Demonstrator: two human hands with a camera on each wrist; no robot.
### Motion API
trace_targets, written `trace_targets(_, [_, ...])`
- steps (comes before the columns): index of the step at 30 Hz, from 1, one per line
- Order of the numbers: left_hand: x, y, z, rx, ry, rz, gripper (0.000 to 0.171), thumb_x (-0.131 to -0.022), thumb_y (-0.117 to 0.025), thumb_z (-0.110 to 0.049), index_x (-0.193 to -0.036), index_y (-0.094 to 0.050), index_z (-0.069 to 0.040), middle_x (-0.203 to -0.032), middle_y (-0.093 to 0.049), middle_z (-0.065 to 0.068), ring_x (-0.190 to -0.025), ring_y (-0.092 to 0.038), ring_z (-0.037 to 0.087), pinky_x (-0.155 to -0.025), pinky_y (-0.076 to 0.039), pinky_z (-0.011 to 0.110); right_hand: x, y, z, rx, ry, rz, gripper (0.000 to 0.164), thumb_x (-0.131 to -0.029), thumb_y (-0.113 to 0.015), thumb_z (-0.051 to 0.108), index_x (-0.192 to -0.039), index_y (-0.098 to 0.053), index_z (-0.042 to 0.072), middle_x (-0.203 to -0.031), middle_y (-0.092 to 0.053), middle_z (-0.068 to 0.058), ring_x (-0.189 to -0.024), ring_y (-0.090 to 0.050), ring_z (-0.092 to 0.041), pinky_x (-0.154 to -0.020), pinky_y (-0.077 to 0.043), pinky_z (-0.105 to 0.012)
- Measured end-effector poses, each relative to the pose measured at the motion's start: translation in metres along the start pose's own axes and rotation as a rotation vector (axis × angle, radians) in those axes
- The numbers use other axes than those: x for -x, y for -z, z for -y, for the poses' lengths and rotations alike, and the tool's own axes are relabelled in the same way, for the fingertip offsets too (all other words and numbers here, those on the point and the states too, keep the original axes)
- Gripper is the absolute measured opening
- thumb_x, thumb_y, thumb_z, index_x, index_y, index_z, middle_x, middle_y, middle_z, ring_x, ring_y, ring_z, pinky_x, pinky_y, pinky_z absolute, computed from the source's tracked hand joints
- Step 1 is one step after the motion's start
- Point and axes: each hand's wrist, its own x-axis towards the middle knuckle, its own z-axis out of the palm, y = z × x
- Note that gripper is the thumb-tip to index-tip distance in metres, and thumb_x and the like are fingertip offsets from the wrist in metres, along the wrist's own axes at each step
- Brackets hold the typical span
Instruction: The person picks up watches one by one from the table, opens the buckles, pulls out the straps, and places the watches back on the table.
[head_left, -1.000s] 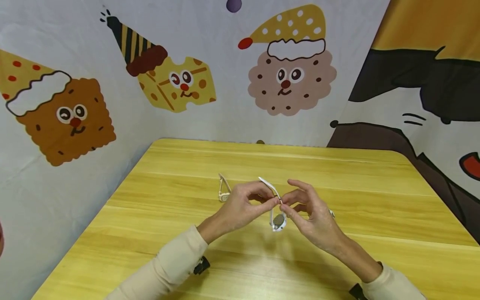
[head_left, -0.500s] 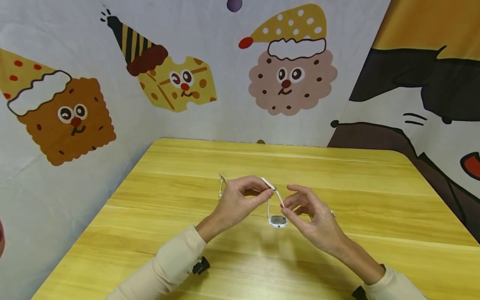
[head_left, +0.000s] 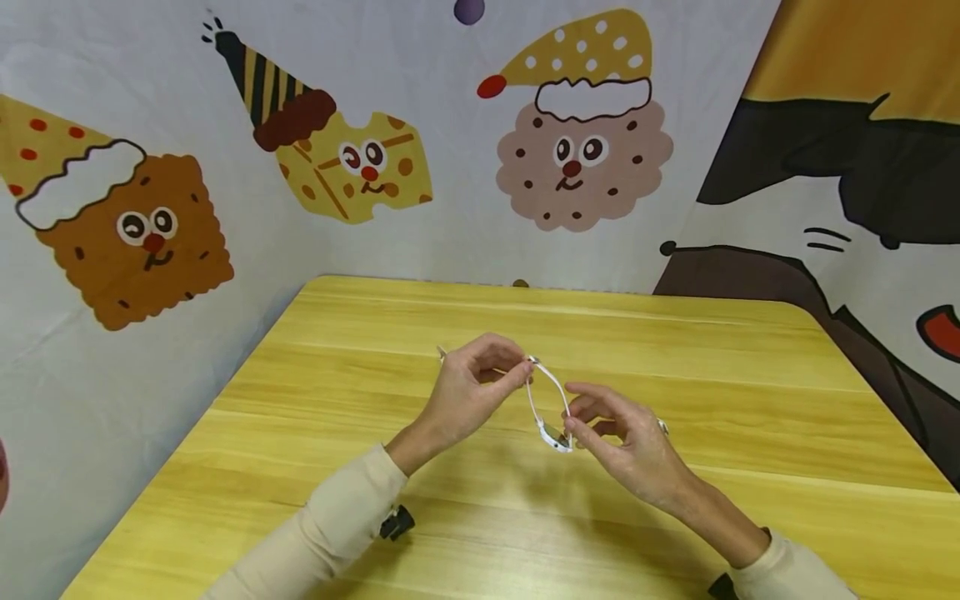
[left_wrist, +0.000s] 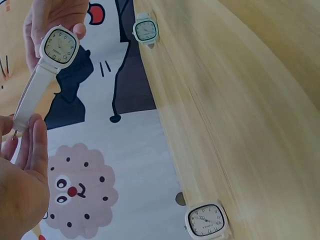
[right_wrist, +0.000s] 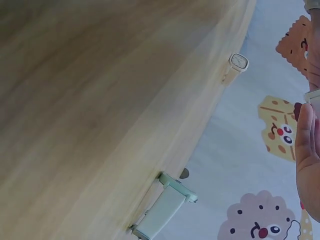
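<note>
White watch [left_wrist: 45,72]: held in the air above the bench [head_left: 262,467], between the two hands, its strap [left_wrist: 33,96] bowed into a long loop in the head view.
Dial [left_wrist: 60,46]: turned toward the left wrist camera, with dark numerals in a dark ring.
Left hand [head_left: 471,390]: its fingers [head_left: 498,346] pinch the strap's end against the thumb; the watch case [head_left: 552,438] hangs lower, well apart from them.
Right hand [head_left: 628,443]: thumb and fingertips pinch the watch beside its case, so the case lies right at these fingers; the other fingers bend loosely.
Beige watch [left_wrist: 206,220]: on the bench, dial showing in the left wrist view; in the head view only a sliver appears past the left hand.
Mint-green watch [right_wrist: 166,209]: on the bench, its strap curved round.
Sleeves [head_left: 322,533]: cream, on both forearms.
Backdrop [head_left: 450,250]: white, with cartoon prints, beyond the bench.
</note>
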Motion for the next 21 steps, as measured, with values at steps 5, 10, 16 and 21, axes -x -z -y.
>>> trace_targets(5, [0.0, 0.002, 0.001, -0.018, 0.028, -0.043, 0.003, -0.097, -0.07, -0.002, -0.099, -0.071, -0.001, -0.092, -0.072, 0.011, -0.084, -0.07, 0.025, -0.073, -0.061, 0.036, -0.002, 0.0, -0.002, -0.06, -0.055, -0.002, 0.04, -0.093, -0.066, -0.013, -0.131, -0.061, -0.001, -0.098, -0.068, -0.014, -0.084, -0.069, -0.02, -0.07, -0.062, -0.037])
trace_targets(10, [-0.001, 0.004, 0.004, -0.047, 0.064, -0.081, 0.007, -0.098, -0.07, -0.006, -0.098, -0.071, 0.0, -0.09, -0.071, 0.009, -0.082, -0.069, 0.031, -0.073, -0.061, 0.038, -0.006, 0.001, -0.006, -0.141, -0.14, -0.031, 0.033, -0.096, -0.064, -0.011, -0.128, -0.06, -0.006, -0.099, -0.066, -0.02, -0.085, -0.07, -0.021, -0.072, -0.062, -0.039])
trace_targets(16, [-0.004, 0.01, 0.014, -0.129, 0.102, -0.1, 0.012, -0.1, -0.068, -0.011, -0.099, -0.072, 0.0, -0.089, -0.07, 0.01, -0.082, -0.068, 0.025, -0.071, -0.061, 0.034, -0.021, 0.0, -0.01, -0.152, -0.273, -0.043, 0.031, -0.098, -0.067, 0.0, -0.128, -0.06, -0.004, -0.101, -0.065, -0.025, -0.083, -0.072, -0.023, -0.073, -0.061, -0.042])
trace_targets(21, [-0.004, 0.011, 0.019, -0.146, 0.126, -0.114, 0.011, -0.1, -0.068, -0.01, -0.1, -0.072, 0.0, -0.09, -0.07, 0.008, -0.082, -0.068, 0.022, -0.07, -0.061, 0.032, -0.026, -0.002, -0.011, -0.165, -0.333, -0.05, 0.033, -0.097, -0.068, 0.001, -0.129, -0.06, -0.004, -0.101, -0.066, -0.023, -0.083, -0.072, -0.025, -0.073, -0.061, -0.044])
